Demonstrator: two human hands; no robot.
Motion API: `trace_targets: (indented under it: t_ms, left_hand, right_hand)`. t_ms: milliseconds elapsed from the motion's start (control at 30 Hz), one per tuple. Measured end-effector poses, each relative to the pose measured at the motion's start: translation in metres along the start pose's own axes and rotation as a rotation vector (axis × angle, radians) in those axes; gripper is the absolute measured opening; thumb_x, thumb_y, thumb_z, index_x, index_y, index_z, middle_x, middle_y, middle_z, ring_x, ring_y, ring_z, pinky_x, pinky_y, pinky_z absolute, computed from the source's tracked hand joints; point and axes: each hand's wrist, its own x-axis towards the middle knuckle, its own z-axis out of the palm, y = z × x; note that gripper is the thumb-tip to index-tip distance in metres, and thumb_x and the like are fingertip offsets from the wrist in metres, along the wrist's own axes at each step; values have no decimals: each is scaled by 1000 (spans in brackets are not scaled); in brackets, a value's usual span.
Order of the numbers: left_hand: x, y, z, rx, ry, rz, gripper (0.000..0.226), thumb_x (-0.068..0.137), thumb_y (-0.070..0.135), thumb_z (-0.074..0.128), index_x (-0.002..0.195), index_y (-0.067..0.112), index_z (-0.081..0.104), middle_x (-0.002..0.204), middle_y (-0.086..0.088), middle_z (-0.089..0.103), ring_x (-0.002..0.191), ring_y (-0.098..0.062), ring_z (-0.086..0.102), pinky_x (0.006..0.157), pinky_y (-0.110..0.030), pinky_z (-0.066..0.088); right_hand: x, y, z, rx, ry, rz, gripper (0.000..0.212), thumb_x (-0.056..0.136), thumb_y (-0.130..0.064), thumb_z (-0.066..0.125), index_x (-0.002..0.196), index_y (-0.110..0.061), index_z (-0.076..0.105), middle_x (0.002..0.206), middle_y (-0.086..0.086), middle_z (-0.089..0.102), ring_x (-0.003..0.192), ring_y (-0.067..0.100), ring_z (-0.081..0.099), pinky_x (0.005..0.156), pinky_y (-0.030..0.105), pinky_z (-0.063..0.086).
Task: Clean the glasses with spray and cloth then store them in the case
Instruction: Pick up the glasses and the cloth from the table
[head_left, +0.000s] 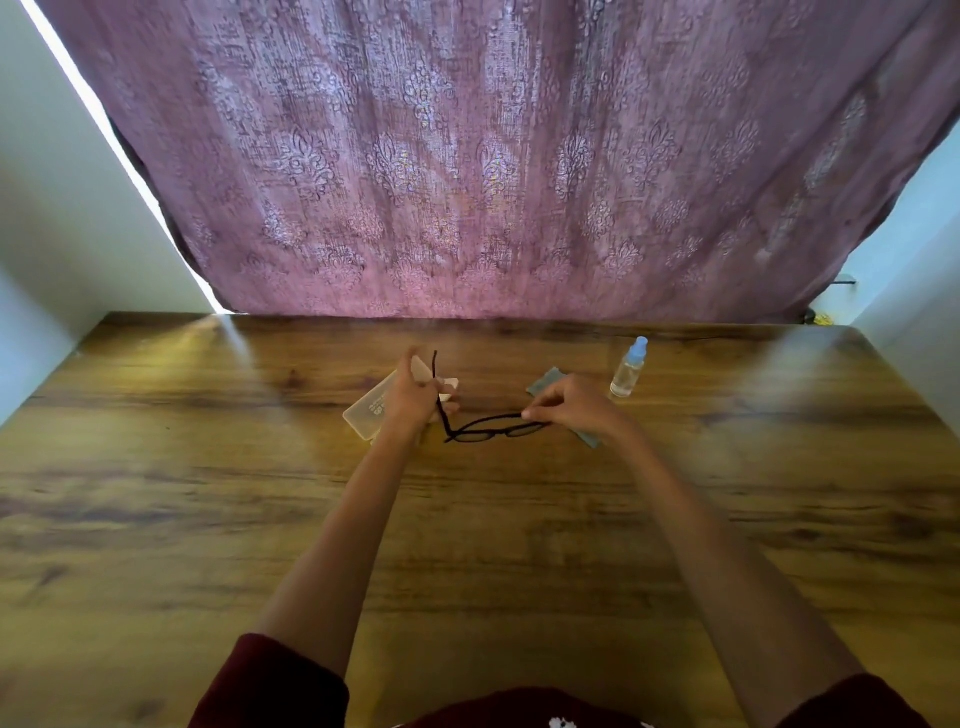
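Glasses (500, 430) held over table (467, 525) centre, edges far

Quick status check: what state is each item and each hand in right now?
glasses: held by both hands, one temple unfolded
left hand: grips that temple
right hand: pinches the other end
cloth: lying on table
spray bottle: upright, capped
case: on table, lid state unclear

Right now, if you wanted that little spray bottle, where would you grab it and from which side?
Grip the bottle round its clear body, below the blue cap, coming from its left, where the right hand is nearest. It stands upright, slim and round, nothing touching it, so a sideways wrap should hold.
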Motion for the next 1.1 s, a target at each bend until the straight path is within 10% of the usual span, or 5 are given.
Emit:
trace_targets:
  t_ms: [300,467,867,1100]
  left_hand:
    - [-10,8,-15,459,32,323,29,96,15,45,107,27,69,102,4,68,94,-16,65,81,-43,55]
    - [-16,9,-21,713,-54,596,31,95,6,46,112,21,67,102,4,63,80,-5,54,69,-14,39]
    - [-34,9,-30,1071,150,1012,28,83,14,69,109,23,63,102,-2,53,74,-21,59,43,-37,52]
    - [-32,18,-21,1013,180,1194,30,78,4,71,104,19,65,104,3,65,79,-17,65,39,-27,48]
  right_hand:
    - [5,-11,1,230,237,42,14,85,-24,70,91,-11,71,93,5,70,63,16,71,74,36,60]
    - [3,-20,-5,321,294,61,13,85,-20,71,90,-7,73,80,3,71,61,16,71,76,38,59]
    - [7,-24,-11,434,456,126,14,85,-14,68,78,-2,72,65,6,69,49,9,65,73,33,59]
    - [12,-20,-26,815,399,228,16,84,-11,66,70,-4,67,68,10,67,52,11,60,60,21,52]
